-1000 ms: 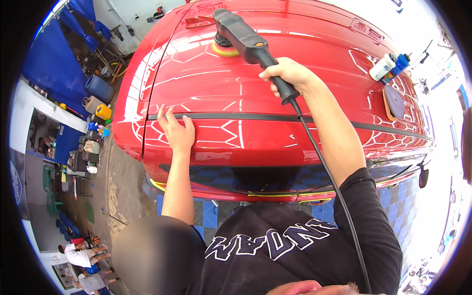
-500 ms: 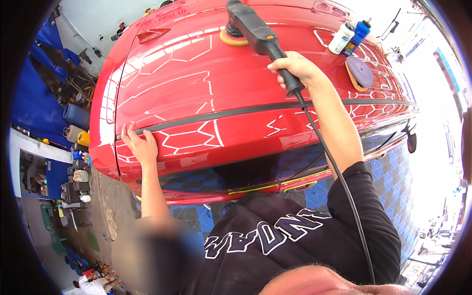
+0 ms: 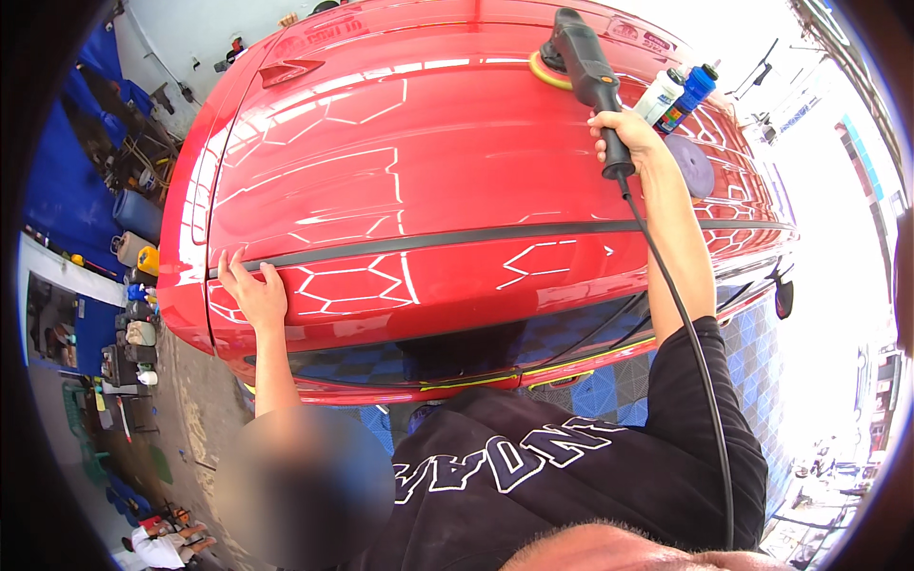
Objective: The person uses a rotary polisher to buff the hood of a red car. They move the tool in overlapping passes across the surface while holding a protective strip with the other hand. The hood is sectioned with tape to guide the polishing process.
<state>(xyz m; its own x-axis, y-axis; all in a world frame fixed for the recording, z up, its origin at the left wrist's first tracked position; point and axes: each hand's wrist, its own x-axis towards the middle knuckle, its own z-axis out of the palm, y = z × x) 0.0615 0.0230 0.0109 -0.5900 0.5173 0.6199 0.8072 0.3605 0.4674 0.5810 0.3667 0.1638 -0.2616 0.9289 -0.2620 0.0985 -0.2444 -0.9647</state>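
Observation:
A black car polisher (image 3: 583, 62) with a yellow pad (image 3: 549, 70) rests on the glossy red car roof (image 3: 476, 143). My right hand (image 3: 624, 138) is closed around its rear handle, and a black cord (image 3: 681, 295) hangs from the handle's end down past my arm. My left hand (image 3: 255, 290) lies on the roof's near edge, fingers spread over the black trim strip (image 3: 428, 243), holding nothing. Just beyond my right hand stand a white bottle (image 3: 659, 95) and a blue bottle (image 3: 687, 99). A round purple pad (image 3: 690, 166) sits beside them, partly behind my forearm.
A red fin antenna (image 3: 290, 72) rises from the roof at the far left. Blue and grey floor tiles (image 3: 619, 390) lie below the car. Several jugs, a yellow one (image 3: 149, 260) among them, line the left side. A person in white (image 3: 157, 547) is at the lower left.
My right hand has carried the polisher to the right along the roof, closer to the bottles. My left hand stays on the roof edge. The whole view has shifted slightly.

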